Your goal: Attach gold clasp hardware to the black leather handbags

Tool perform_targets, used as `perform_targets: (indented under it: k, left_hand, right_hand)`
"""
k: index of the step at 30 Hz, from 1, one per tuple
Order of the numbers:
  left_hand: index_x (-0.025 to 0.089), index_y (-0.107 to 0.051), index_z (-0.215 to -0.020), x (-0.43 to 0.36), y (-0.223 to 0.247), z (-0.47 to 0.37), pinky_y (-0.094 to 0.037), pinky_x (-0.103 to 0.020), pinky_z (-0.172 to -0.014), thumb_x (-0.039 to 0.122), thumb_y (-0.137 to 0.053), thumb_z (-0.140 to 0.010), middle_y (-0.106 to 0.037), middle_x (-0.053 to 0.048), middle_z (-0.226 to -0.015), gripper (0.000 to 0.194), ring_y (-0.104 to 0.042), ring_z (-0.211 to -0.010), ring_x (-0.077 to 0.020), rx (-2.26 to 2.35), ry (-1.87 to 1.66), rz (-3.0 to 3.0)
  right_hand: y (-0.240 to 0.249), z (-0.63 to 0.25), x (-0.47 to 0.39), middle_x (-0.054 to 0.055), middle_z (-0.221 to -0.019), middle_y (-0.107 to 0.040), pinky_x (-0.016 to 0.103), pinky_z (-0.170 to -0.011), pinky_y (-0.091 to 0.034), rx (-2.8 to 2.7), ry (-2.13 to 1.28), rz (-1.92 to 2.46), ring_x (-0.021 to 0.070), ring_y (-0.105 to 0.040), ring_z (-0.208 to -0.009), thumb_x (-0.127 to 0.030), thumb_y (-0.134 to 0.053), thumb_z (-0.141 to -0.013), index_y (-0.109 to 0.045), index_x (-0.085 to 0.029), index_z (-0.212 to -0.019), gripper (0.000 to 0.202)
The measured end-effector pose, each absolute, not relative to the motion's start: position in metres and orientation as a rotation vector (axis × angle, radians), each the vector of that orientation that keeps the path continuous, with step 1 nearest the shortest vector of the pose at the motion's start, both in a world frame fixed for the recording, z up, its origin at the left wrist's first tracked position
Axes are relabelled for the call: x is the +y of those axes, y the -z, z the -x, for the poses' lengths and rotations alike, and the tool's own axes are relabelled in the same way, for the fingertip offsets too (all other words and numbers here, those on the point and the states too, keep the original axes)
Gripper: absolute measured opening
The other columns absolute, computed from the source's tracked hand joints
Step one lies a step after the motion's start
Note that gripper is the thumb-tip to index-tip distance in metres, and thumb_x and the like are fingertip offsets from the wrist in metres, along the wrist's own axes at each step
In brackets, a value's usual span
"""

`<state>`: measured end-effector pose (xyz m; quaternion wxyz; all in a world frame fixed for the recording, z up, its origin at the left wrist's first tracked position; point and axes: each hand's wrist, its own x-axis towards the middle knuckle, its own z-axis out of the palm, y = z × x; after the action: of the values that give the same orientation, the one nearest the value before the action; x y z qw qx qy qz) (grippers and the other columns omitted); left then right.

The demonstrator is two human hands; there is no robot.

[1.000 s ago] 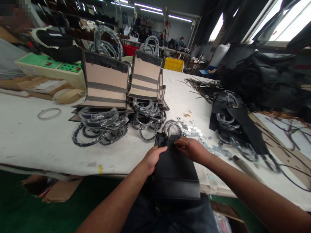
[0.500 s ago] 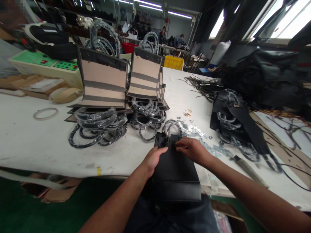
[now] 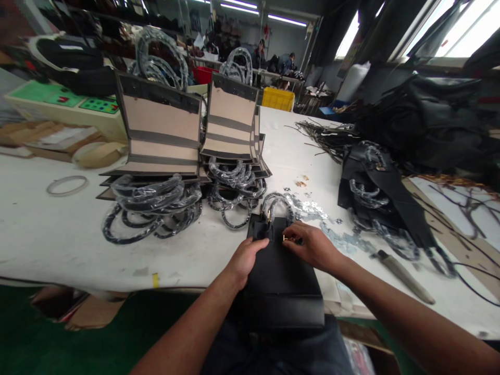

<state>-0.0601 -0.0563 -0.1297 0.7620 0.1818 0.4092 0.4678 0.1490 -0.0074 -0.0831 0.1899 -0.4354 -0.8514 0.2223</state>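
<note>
A black leather bag piece (image 3: 283, 276) extends from the table's front edge over my lap. Its plastic-wrapped handle (image 3: 278, 198) arches at the far end, beside small gold hardware and a short black tab (image 3: 261, 229). My left hand (image 3: 241, 263) grips the left side of the bag piece, thumb pressed on top near the tab; its other fingers are hidden underneath. Just above the right side of the panel, my right hand (image 3: 312, 246) pinches a small gold-coloured metal fitting (image 3: 287, 238). Whether the fitting touches the leather, I cannot tell.
Left of centre stand open bag panels (image 3: 164, 122) with wrapped handles (image 3: 152, 195). Metal plates (image 3: 312, 208) lie scattered beyond my right hand. A grey-handled tool (image 3: 406, 276) and black bag pieces (image 3: 385, 192) are at right. A yellow crate (image 3: 278, 99) and people are farther back.
The gold fitting shows more plainly at my right fingertips, which have shifted slightly. My left hand keeps its hold on the bag piece. The view has moved a little.
</note>
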Motion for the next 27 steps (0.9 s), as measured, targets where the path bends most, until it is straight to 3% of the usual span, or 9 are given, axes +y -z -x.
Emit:
perform_targets:
  k: [5, 10, 27]
  left_hand:
    - [0.011, -0.075, -0.101, -0.056, 0.128, 0.059, -0.058, -0.034, -0.064, 0.026, -0.075, -0.079, -0.079, -0.011, -0.079, 0.027, -0.074, -0.063, -0.025, 0.939, -1.01, -0.398]
    - [0.012, -0.075, -0.103, -0.056, 0.126, 0.059, -0.056, -0.031, -0.062, 0.026, -0.075, -0.079, -0.079, -0.01, -0.08, 0.027, -0.073, -0.063, -0.0235, 0.915, -0.998, -0.397]
    - [0.012, -0.074, -0.095, -0.056, 0.121, 0.058, -0.055, -0.029, -0.063, 0.03, -0.076, -0.077, -0.078, -0.009, -0.078, 0.025, -0.07, -0.063, -0.0206, 0.993, -0.988, -0.423]
  right_hand:
    - [0.068, -0.147, 0.005, 0.001, -0.087, -0.07, 0.029, -0.072, -0.052, -2.532, -0.609, 1.226, 0.0174, -0.066, -0.076, -0.019, -0.069, -0.085, -0.072, -0.023, -0.089, 0.007]
    - [0.064, -0.152, 0.013, 0.0, -0.088, -0.071, 0.027, -0.071, -0.054, -2.482, -0.888, 1.205, 0.0163, -0.068, -0.076, -0.023, -0.067, -0.089, -0.073, -0.023, -0.091, 0.006]
    - [0.082, -0.15, 0.0, 0.001, -0.091, -0.068, 0.026, -0.07, -0.049, -2.517, -0.569, 1.235, 0.0149, -0.066, -0.077, -0.021, -0.067, -0.091, -0.067, -0.023, -0.095, 0.004]
